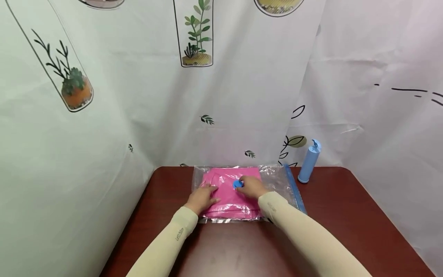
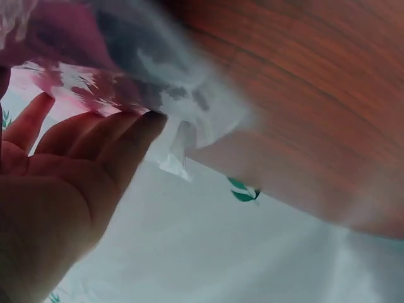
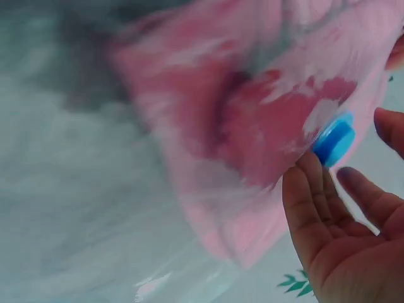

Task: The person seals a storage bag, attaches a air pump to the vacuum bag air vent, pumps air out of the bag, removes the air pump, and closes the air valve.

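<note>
A clear plastic storage bag (image 1: 277, 181) lies flat on the table with folded pink cloth (image 1: 226, 198) inside. A round blue valve cap (image 1: 237, 184) sits on its upper face. My left hand (image 1: 201, 198) rests on the bag's left part, fingers spread over the pink cloth; the left wrist view shows its fingertips against the shiny plastic. At the valve cap is my right hand (image 1: 252, 187). In the right wrist view some fingers (image 3: 309, 202) touch the plastic beside the cap, while the thumb stands a little apart from it.
A blue cylindrical hand pump (image 1: 309, 163) stands upright at the table's back right. The bag's blue zip edge (image 1: 295, 188) runs along its right end. Behind the dark red table (image 1: 228, 250) hangs a white sheet (image 1: 242, 96) printed with plants.
</note>
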The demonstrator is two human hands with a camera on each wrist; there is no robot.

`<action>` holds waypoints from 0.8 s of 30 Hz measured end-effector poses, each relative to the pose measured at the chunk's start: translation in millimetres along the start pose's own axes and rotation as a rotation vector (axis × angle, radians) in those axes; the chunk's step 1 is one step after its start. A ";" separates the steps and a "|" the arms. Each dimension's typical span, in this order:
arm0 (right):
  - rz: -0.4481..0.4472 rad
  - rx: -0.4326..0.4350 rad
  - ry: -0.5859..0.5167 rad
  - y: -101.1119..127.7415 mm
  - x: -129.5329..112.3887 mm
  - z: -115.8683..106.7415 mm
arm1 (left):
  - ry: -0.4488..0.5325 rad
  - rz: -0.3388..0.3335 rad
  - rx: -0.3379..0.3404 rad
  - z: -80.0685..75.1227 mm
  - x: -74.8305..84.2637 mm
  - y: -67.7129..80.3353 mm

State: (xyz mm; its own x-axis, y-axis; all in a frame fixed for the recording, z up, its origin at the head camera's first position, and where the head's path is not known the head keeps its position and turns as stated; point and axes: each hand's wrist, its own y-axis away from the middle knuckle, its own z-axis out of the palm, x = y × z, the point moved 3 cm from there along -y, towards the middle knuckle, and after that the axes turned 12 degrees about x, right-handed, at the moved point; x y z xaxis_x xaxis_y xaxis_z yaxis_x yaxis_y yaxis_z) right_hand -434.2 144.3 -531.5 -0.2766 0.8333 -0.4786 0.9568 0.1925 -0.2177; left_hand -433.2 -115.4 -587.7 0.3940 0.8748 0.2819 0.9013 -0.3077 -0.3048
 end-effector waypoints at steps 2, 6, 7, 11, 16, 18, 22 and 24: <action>-0.019 0.015 0.058 -16.1 10.9 18.9 | 0.020 0.001 -0.045 -6.0 1.2 -1.7; -0.058 0.099 0.146 -39.8 23.5 46.9 | 0.048 -0.009 -0.113 -12.6 -8.9 -10.1; -0.070 0.112 0.179 -42.1 22.9 49.7 | 0.051 -0.015 -0.118 -12.4 -11.2 -11.9; -0.133 0.132 0.297 -42.1 19.7 57.4 | 0.039 -0.003 -0.089 0.7 -18.8 -15.1; -0.136 0.076 0.306 -35.7 8.2 49.9 | 0.014 0.021 -0.051 9.3 -11.9 -9.0; -0.143 0.072 0.306 -36.2 6.5 47.2 | 0.041 0.001 -0.049 10.0 -10.7 -7.6; -0.179 0.068 0.309 -40.6 4.9 43.7 | 0.093 -0.051 -0.066 6.8 -11.7 -9.5; -0.183 0.070 0.296 -44.0 6.2 44.4 | 0.075 -0.064 -0.073 2.9 -12.4 -11.1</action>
State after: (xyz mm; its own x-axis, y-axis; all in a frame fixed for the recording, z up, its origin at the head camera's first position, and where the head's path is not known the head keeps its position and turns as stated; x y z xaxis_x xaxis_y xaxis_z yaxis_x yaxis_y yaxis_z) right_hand -482.0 117.9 -562.7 -0.3952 0.9044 -0.1609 0.8826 0.3253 -0.3394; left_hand -448.6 -121.7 -590.4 0.3447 0.8641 0.3669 0.9349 -0.2807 -0.2172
